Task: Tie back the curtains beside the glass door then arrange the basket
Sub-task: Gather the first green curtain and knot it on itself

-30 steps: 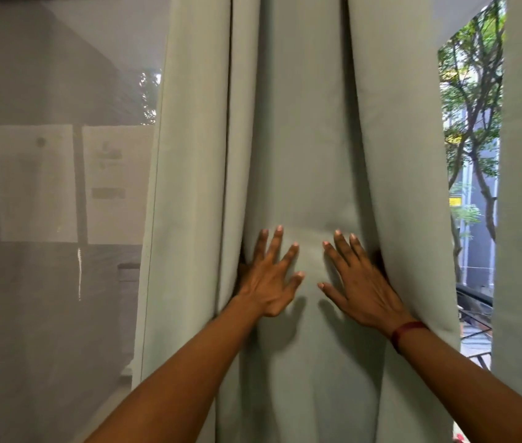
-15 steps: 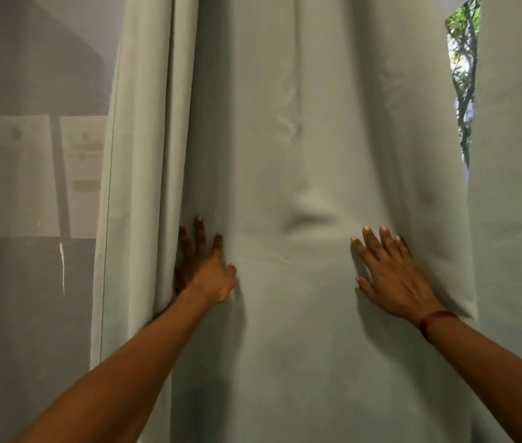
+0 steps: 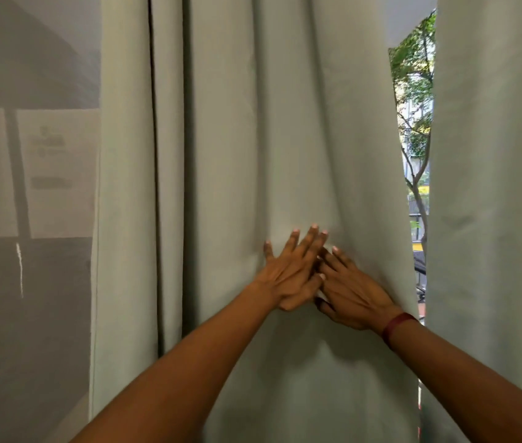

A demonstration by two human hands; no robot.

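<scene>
Presently the left hand point(image 3: 290, 273) and right hand point(image 3: 354, 294) lie flat against the pale green curtain point(image 3: 253, 139), fingers straight, the left's fingers overlapping the right's; neither grips cloth. The curtain hangs directly ahead in loose folds, with a second panel point(image 3: 493, 187) past a narrow gap point(image 3: 414, 155) on the right. The basket is out of view. Judgement: gathering stage; draw every fold evenly into one bundle and hold it firmly before tying
</scene>
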